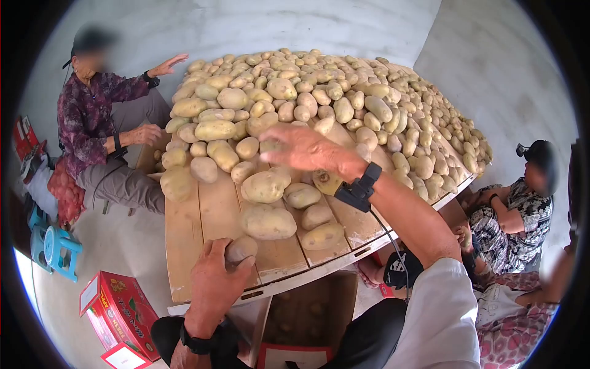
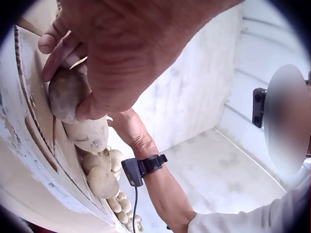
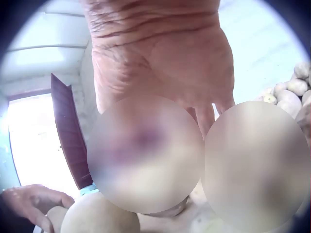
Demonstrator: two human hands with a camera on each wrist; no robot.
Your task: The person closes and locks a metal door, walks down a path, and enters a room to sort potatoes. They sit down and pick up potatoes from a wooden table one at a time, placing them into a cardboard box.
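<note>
My left hand [image 1: 216,280] is at the near edge of the wooden board table, gripping a small greyish potato [image 1: 241,249] between thumb and fingers. In the left wrist view, the thumb lies on this potato [image 2: 68,97]. My right hand [image 1: 304,147], motion-blurred, reaches over the front of the pile with a greenish potato [image 1: 271,146] between thumb and fingertips. The right wrist view shows its palm [image 3: 160,63], with blurred patches over much of the area below. Large potatoes [image 1: 268,222] lie on the boards [image 1: 184,246] between my hands.
A big heap of potatoes [image 1: 344,86] covers the far part of the table. One person [image 1: 92,123] sits at the left, another [image 1: 516,215] at the right. A box [image 1: 267,326] stands under the near edge. On the floor are a red carton [image 1: 126,313] and blue stools [image 1: 61,246].
</note>
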